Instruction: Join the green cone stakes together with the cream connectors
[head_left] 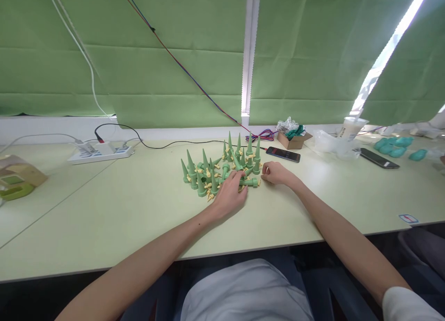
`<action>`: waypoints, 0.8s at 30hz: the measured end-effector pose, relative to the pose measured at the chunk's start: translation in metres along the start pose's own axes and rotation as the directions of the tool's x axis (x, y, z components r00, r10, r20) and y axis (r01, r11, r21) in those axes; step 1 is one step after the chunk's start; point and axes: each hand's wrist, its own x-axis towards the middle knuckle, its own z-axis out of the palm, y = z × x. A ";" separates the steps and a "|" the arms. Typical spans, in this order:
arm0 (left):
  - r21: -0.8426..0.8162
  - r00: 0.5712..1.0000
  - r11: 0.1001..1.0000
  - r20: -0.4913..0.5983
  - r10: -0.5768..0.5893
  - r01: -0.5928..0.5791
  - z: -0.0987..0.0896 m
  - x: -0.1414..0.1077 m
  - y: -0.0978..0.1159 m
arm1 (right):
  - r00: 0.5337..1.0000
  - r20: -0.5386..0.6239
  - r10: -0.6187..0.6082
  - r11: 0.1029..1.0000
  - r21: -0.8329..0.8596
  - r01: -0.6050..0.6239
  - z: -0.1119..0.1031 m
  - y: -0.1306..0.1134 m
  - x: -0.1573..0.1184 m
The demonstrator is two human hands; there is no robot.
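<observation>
Many green cone-shaped pieces (201, 186) with small yellow parts stand or lie in a cluster on the pale table (139, 209). At the front of this cluster, my left hand (231, 191) has its fingers bent over the pieces; what lies under its fingertips is partly hidden. A green piece lying on its side (251, 182) rests beside those fingertips. My right hand (274, 173) is at the cluster's right edge with its fingers pinched together; anything between them is too small to make out.
A phone (283, 154) and a cardboard box (292, 141) sit behind my right hand. Farther right are a cup (351, 128), a second phone (378, 158) and teal pieces (394, 147). A power strip (100, 154) with cables lies left, near a cardboard object (21, 175).
</observation>
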 end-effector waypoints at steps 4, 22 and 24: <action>0.041 1.000 0.999 0.030 0.004 -0.005 -0.001 0.001 -0.001 | 1.000 0.025 -0.001 1.000 0.028 0.000 -0.004 -0.005 -0.005; 0.043 0.999 0.999 0.039 0.031 -0.033 -0.004 0.003 -0.001 | 0.987 0.054 -0.154 0.986 0.065 0.151 -0.012 -0.010 -0.013; 0.035 0.999 0.999 0.040 0.026 -0.028 -0.003 0.003 -0.001 | 0.975 0.106 -0.194 0.977 0.105 0.183 -0.014 -0.011 -0.016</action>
